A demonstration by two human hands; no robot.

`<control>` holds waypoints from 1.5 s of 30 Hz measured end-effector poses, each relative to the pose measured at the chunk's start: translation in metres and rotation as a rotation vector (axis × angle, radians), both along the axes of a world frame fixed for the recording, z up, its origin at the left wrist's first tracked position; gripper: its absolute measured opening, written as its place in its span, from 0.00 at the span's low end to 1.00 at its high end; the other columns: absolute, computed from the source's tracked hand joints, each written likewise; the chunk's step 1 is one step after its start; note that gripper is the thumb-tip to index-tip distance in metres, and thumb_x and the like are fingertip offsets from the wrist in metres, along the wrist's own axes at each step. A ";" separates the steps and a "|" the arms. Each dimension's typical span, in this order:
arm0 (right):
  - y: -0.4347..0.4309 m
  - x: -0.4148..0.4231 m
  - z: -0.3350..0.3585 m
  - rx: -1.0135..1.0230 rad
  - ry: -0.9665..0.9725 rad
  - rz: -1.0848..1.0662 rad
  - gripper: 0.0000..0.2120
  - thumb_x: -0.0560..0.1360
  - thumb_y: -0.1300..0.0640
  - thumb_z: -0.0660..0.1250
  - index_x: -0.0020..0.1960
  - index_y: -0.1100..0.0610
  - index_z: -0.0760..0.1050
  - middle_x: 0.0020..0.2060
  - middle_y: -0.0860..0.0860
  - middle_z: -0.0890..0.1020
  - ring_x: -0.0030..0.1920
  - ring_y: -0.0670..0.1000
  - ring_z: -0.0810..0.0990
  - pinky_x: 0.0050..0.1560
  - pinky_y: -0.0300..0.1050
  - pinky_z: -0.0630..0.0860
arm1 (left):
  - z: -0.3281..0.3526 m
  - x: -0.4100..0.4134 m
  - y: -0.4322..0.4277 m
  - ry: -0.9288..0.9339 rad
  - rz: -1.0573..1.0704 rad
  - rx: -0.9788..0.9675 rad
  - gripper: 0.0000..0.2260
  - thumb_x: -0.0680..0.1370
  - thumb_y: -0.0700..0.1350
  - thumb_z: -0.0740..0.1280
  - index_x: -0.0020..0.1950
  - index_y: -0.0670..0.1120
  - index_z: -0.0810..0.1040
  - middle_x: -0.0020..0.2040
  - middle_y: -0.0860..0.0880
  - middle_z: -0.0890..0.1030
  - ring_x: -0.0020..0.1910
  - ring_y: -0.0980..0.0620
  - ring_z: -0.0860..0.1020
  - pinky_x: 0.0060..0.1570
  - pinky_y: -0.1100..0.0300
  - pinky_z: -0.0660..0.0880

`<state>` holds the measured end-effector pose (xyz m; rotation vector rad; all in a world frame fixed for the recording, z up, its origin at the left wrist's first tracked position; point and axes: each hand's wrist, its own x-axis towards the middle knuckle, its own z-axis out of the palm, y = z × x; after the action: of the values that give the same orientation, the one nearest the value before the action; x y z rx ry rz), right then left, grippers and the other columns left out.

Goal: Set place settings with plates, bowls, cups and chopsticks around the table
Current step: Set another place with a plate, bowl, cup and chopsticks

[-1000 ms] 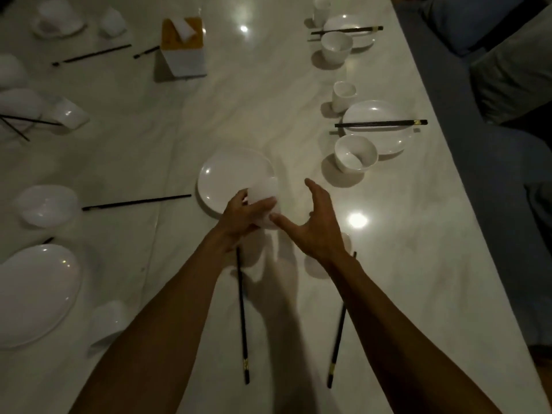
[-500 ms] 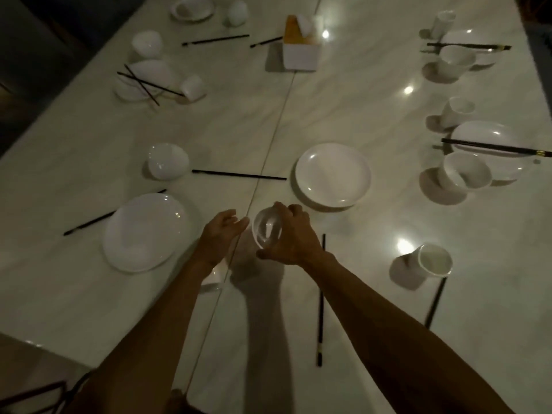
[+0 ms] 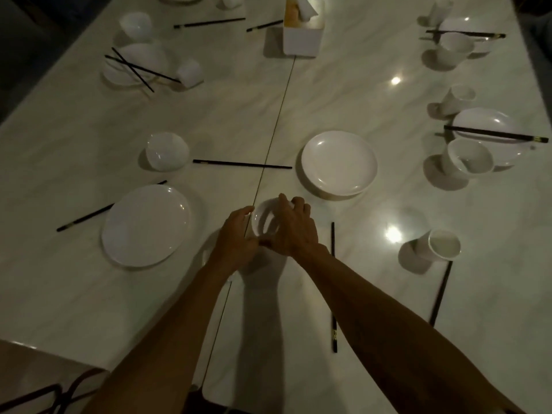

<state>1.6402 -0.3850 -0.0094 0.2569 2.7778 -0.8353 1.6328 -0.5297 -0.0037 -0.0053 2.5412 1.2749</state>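
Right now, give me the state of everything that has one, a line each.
bowl, upright, empty, held
right hand, fingers curled over the bowl's rim
left hand, against the bowl's side, grip unclear
middle plate, empty
left plate, empty
right plate, chopsticks laid across it
tissue box, tissue sticking out

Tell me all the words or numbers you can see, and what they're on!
No text here can be read.
One black chopstick has a gold mark near its end: too small and blurred to read.
The tissue box shows no legible print.
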 end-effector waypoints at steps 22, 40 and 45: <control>0.165 -0.016 -0.010 -0.088 0.030 -0.708 0.10 0.78 0.58 0.61 0.50 0.64 0.76 0.44 0.57 0.81 0.42 0.55 0.80 0.38 0.42 0.71 | -0.005 -0.054 0.133 0.352 -0.076 -0.342 0.21 0.75 0.54 0.69 0.63 0.44 0.76 0.60 0.45 0.79 0.60 0.46 0.74 0.57 0.53 0.70; 0.214 -0.186 -0.019 -0.165 0.161 -0.445 0.10 0.74 0.57 0.71 0.50 0.64 0.81 0.46 0.59 0.84 0.46 0.56 0.84 0.44 0.42 0.79 | -0.039 -0.159 0.175 -0.129 0.152 -0.258 0.08 0.72 0.38 0.73 0.49 0.36 0.81 0.46 0.39 0.83 0.42 0.42 0.83 0.35 0.53 0.82; 0.197 -0.187 -0.024 -0.178 0.133 -0.436 0.10 0.74 0.58 0.71 0.49 0.64 0.81 0.46 0.59 0.84 0.46 0.56 0.84 0.46 0.44 0.81 | -0.036 -0.142 0.169 -0.177 0.116 -0.277 0.07 0.72 0.39 0.74 0.46 0.37 0.81 0.43 0.40 0.83 0.39 0.43 0.83 0.28 0.57 0.78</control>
<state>1.4536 -0.1876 -0.0336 0.8209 2.7826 -1.2311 1.4907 -0.3607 -0.0400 -0.3146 2.5691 0.9051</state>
